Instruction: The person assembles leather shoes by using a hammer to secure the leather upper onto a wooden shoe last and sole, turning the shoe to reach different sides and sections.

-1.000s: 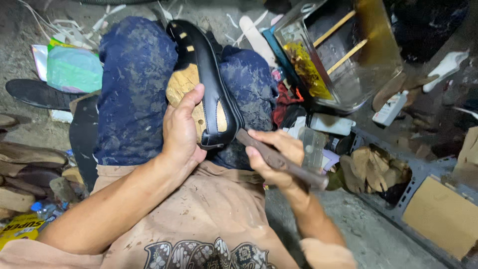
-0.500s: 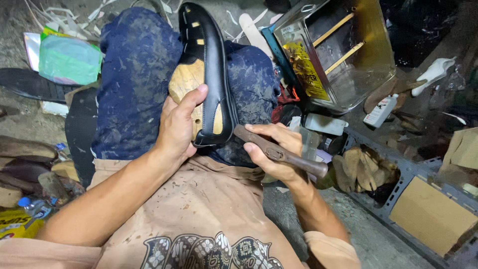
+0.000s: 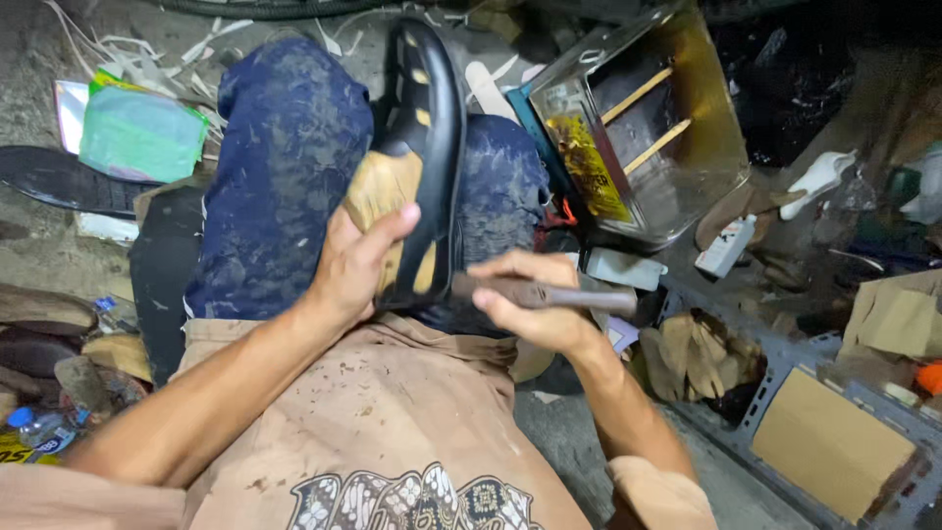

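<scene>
At frame centre, the left hand (image 3: 353,260) is clamped on a black shoe (image 3: 424,147) lying sole-up across the dark-blue-trousered knees. Just right, the right hand (image 3: 530,304) is closed around a dark tool handle (image 3: 569,295) meeting the shoe's heel end.

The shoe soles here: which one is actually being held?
The glossy black sole propped on the knees, gripped by the left hand. The other black sole lies flat on the ground, far left, untouched.
</scene>
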